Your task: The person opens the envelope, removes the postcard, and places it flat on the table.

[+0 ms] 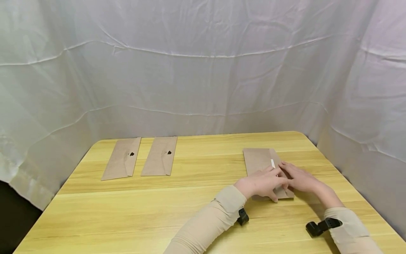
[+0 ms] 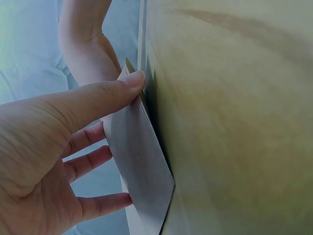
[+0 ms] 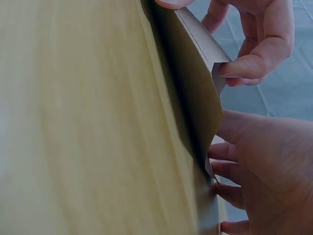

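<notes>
Kraft-paper envelope (image 1: 257, 159) on wood-grain table (image 1: 127, 215), right of centre, under my hands. Long axis runs away from me; flap (image 1: 275, 155) on right side, right hand (image 1: 302, 181) nearer. Left hand (image 1: 264, 183) pinches near end; right spread, fingers nearly straight at flap side, thumb tip hidden.

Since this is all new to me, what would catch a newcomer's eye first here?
Probably the left hand and right hand, close together on an envelope toward the right of the table. Next might come two other envelopes, side by side at the table's far left, each with a dark mark. The black gadgets at both wrists also stand out.
</notes>
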`<move>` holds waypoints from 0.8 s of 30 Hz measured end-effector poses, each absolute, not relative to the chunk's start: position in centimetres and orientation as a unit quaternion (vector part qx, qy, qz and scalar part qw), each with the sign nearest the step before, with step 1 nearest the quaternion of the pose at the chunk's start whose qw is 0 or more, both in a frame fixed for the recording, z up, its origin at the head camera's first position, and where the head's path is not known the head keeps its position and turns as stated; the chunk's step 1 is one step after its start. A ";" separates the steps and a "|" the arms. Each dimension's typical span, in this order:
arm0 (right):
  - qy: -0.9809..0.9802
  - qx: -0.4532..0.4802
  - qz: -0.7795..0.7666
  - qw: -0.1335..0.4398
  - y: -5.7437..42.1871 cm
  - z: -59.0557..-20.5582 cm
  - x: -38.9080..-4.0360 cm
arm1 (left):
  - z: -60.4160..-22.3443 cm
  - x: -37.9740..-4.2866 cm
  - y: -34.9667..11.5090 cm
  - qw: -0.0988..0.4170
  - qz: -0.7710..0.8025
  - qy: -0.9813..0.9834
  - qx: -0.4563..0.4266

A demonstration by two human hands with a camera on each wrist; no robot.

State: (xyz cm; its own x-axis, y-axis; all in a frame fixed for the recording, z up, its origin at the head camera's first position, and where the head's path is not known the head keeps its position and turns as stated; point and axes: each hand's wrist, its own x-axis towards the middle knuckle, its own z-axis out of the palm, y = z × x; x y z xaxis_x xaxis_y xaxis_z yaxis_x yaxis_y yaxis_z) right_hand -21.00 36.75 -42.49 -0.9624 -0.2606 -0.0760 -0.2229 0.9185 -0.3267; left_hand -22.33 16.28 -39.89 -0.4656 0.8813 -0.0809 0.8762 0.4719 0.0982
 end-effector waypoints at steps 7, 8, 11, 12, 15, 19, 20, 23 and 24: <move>0.977 -0.140 -0.147 0.059 36.6 -42.4 -21.1 | -39.9 -22.4 16.3 0.051 0.016 0.856 0.515; 0.978 -0.143 -0.143 0.058 36.6 -42.4 -21.1 | -39.9 -22.4 16.3 0.050 0.015 0.856 0.515; 0.979 -0.145 -0.134 0.058 36.6 -42.3 -21.0 | -39.9 -22.4 16.3 0.052 0.018 0.857 0.513; 0.978 -0.145 -0.134 0.059 36.5 -42.3 -21.0 | -40.0 -22.4 16.3 0.053 0.018 0.857 0.513; 0.977 -0.146 -0.140 0.059 36.5 -42.2 -20.9 | -40.1 -22.5 16.3 0.055 0.020 0.855 0.515; 0.975 -0.151 -0.152 0.060 36.6 -42.2 -21.0 | -40.2 -22.6 16.2 0.055 0.022 0.855 0.515; 0.974 -0.149 -0.156 0.061 36.6 -42.3 -21.1 | -40.2 -22.6 16.2 0.055 0.023 0.856 0.514; 0.974 -0.153 -0.159 0.057 36.7 -42.4 -21.3 | -40.2 -22.6 16.2 0.056 0.023 0.857 0.512; 0.974 -0.155 -0.159 0.053 36.7 -42.4 -21.3 | -40.2 -22.6 16.1 0.056 0.023 0.857 0.512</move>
